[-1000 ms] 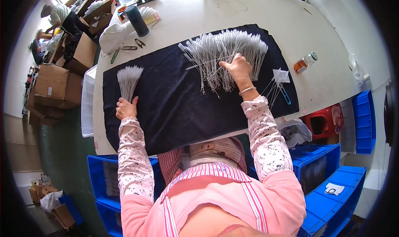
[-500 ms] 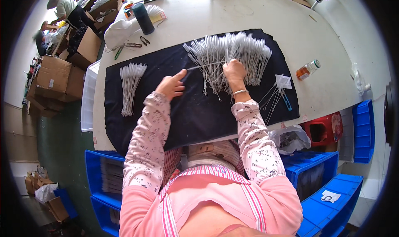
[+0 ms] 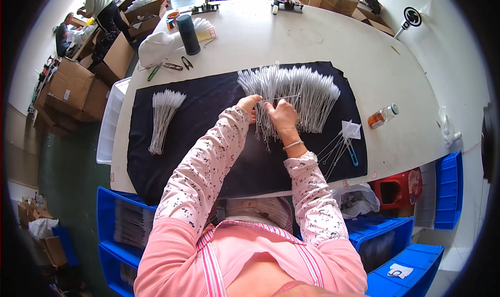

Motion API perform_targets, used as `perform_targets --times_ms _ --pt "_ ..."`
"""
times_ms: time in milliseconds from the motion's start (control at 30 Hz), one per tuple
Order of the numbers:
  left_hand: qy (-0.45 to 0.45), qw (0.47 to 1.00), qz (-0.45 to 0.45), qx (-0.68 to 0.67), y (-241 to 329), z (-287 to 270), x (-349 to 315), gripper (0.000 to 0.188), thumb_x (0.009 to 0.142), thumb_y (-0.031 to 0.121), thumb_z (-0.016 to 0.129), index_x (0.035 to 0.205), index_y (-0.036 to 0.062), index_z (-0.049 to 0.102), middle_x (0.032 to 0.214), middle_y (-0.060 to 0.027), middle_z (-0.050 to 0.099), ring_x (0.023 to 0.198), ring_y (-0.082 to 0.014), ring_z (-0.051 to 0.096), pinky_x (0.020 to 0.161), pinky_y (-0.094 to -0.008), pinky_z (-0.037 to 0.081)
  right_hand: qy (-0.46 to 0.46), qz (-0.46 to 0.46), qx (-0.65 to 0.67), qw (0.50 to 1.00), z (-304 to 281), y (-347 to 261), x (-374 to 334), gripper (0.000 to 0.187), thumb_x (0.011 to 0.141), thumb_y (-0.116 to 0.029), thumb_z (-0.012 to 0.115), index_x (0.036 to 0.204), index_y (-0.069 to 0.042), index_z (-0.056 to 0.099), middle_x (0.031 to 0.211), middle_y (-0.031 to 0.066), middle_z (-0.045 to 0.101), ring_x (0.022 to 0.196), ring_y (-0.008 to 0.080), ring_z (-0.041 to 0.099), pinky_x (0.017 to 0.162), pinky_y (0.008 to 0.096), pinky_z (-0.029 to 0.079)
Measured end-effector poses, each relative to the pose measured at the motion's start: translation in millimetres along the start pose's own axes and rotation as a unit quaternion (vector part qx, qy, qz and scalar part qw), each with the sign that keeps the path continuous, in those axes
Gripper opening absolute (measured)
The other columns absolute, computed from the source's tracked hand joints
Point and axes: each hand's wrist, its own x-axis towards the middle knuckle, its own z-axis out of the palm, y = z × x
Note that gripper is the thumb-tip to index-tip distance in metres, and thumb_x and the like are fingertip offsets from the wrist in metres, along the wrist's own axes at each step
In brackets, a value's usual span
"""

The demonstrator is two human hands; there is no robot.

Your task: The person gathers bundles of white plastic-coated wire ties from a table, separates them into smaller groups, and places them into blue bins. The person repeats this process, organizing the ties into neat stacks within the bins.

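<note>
A wide pile of white-bristled wire brushes (image 3: pixel 307 83) with looped wire ends lies on the dark cloth (image 3: pixel 208 156). My left hand (image 3: pixel 249 105) is at its left edge, with thumb and fingertips closed at one end of a thin wire brush. That brush lies crosswise over the pile. My right hand (image 3: pixel 283 116), wearing a bracelet, has curled fingers over the stems and is closed by the same brush; its fingers partly hide the wire. A smaller bundle of brushes (image 3: pixel 163 121) rests at the left of the cloth, apart from both hands.
On the white table (image 3: pixel 250 36) stand a dark cylinder (image 3: pixel 188 35) and a glass jar (image 3: pixel 383 116) with amber contents. Small snips (image 3: pixel 186 63) lie behind the cloth. A blue-handled tool (image 3: pixel 353 154) sits by loose wires at right. Blue bins (image 3: pixel 403 271) flank me; two people work far left.
My left hand has moved right, from over bare cloth to the pile beside my right hand. The crosswise brush now spans the area between both hands. The view has shifted slightly.
</note>
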Motion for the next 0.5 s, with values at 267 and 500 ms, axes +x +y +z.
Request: perform_targets --times_ms 267,500 --pt "0.039 0.979 0.136 0.148 -6.7 17.0 27.3 0.056 0.069 0.034 0.081 0.107 -0.0034 0.063 0.096 -0.0170 0.065 0.079 -0.0238 0.062 0.069 -0.0376 0.050 -0.100 -0.052 -0.010 0.994 16.2 1.6 11.5 0.048 0.089 -0.040 0.046 0.096 0.004 0.065 0.099 0.0245 0.064 0.092 0.0378 0.064 0.081 0.0449 0.051" --pt "0.041 0.991 0.120 0.040 -13.9 13.4 40.8 0.040 0.066 0.023 0.082 0.089 -0.0065 0.068 0.090 -0.0129 0.068 0.076 -0.0203 0.064 0.073 -0.0310 0.050 -0.110 -0.304 0.006 0.946 19.3 13.5 5.4 0.029 0.081 -0.022 0.051 0.080 0.005 0.064 0.083 0.0247 0.065 0.080 0.0386 0.064 0.074 0.0466 0.051"
